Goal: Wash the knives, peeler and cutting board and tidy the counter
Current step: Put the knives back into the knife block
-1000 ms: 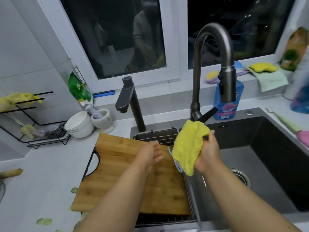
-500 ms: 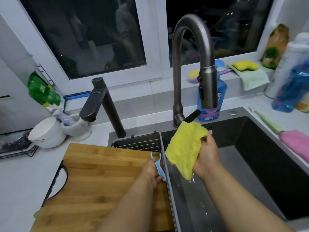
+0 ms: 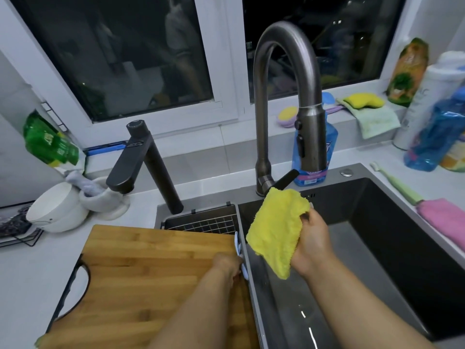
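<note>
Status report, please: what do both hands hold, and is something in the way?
Left hand grips light-blue peeler at cutting board edge. Right hand holds yellow cloth over sink. Nothing in the way.

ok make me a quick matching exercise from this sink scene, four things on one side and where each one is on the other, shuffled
Things:
1. yellow cloth
2. cutting board
3. pink cloth
4. white bowl

Places:
A. on the counter left of the board, by the wire rack
B. held in the right hand over the sink
C. on the counter right of the sink
D. lying across the left part of the sink, under the left hand

Pairs: 1-B, 2-D, 3-C, 4-A
</note>
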Demonstrator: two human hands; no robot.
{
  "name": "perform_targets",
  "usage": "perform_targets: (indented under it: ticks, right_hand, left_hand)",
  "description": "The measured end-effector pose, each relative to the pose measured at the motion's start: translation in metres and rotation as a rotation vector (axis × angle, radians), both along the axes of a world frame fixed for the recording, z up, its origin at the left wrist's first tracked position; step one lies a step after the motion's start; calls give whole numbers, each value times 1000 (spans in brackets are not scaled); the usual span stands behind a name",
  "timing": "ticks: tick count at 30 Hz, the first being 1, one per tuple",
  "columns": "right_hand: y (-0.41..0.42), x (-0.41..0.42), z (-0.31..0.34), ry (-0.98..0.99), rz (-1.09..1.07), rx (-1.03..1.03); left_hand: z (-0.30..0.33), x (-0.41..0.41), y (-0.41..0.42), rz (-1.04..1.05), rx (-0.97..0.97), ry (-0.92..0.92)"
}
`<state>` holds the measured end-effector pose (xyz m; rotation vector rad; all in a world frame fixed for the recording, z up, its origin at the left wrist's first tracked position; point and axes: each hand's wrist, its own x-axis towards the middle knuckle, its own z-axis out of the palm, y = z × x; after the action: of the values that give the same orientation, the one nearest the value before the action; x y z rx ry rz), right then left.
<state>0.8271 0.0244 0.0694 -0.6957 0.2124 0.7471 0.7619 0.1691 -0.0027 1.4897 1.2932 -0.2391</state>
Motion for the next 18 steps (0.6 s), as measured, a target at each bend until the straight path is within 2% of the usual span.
perform_targets:
  ticks: [4,8,10,13,15,18]
  right_hand:
    - [7,-8,2,-12,2,0]
    - [11,-12,6,-59,33,-33]
    - [16,-16,6,-71,49,-67]
    - [29,-21,5,-108,56,-184]
    - [41,-29,9,-202,89,-306]
    - [61,-50,19,-456,178,-431]
  left_hand:
    - [-3,-2,12,-89,133,61]
    - [11,-20,25,-163,329,-17]
    - [27,-37,34,-149,450,-133]
    - [59,-62,49,-111,490,-314]
    - [86,-80,52,-192,490,-369]
    - [121,-100,49,-365,615,-384]
